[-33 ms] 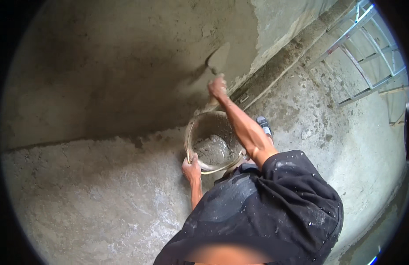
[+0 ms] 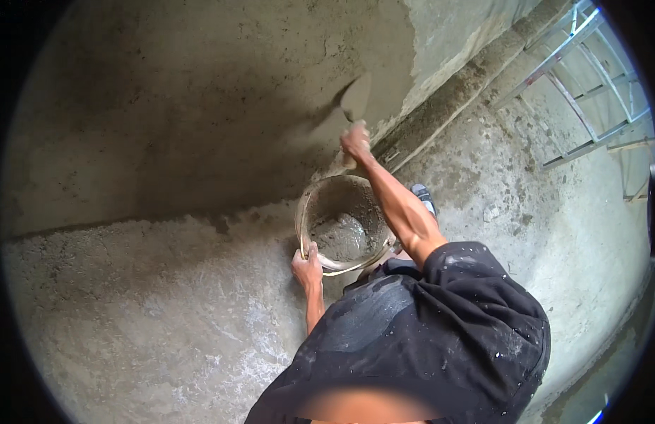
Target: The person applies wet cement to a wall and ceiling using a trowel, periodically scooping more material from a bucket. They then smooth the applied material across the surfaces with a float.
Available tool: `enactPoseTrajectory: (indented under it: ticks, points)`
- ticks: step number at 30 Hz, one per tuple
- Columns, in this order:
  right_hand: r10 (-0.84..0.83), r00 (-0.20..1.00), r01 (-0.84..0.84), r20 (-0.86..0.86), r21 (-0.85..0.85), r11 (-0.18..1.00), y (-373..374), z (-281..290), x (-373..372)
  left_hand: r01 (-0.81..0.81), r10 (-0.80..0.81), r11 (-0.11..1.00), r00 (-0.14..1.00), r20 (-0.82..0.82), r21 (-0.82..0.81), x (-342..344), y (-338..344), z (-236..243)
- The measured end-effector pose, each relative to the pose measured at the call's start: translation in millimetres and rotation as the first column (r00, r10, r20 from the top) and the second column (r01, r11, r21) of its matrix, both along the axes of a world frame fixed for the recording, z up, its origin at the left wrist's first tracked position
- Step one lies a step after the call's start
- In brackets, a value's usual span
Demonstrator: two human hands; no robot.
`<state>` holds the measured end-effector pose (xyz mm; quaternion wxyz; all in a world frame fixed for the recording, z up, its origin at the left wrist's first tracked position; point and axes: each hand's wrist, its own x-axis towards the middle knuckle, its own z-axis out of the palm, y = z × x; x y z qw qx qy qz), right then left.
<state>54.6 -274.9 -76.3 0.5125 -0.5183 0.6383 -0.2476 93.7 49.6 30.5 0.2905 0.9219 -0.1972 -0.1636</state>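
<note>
Mortar (image 2: 341, 237), grey, wet and lumpy, is lying in the bottom of a round metal bucket (image 2: 308, 205) that is standing on the rough concrete floor (image 2: 165, 318) just beside the foot of the wall. The left hand (image 2: 306, 268) is gripping the near rim of the bucket, fingers curled tightly over the thin edge. The right hand (image 2: 356, 141) is reaching above the bucket with fingers wrapped closed around the handle of a trowel (image 2: 356, 95), whose flat pointed blade is lying against the wall. The plastered wall (image 2: 200, 106) is showing a dark, damp, coarse coat over most of its face, while a paler, smoother strip is remaining at the upper right. A grey shoe (image 2: 423, 194) is resting on the floor just behind the bucket. The person is wearing a black sleeve (image 2: 483, 304) speckled with pale splashes. A metal ladder (image 2: 589, 92) of light tubing is lying well apart at the upper right. No packages, labels or signs are showing.
</note>
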Motion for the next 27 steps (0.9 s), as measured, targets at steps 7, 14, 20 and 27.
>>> enactPoseTrajectory:
  ticks: [7,14,20,27]
  points:
    - [-0.067,0.970,0.127,0.236,-0.247,0.961,12,113,2,-0.022,0.021,1.000,0.999,-0.039,-0.013,2,2,4]
    - [0.077,0.997,-0.073,0.008,-0.212,0.975,23,31,15,-0.012,0.012,1.000,1.000,0.005,-0.008,-1,-7,8]
    - [0.012,0.998,0.006,0.056,-0.305,0.952,42,44,-32,-0.014,0.015,1.000,0.999,-0.033,0.025,3,-6,6]
    - [0.208,0.955,-0.147,0.213,-0.270,0.952,45,104,4,0.024,-0.024,0.999,1.000,-0.003,0.022,-1,-5,0]
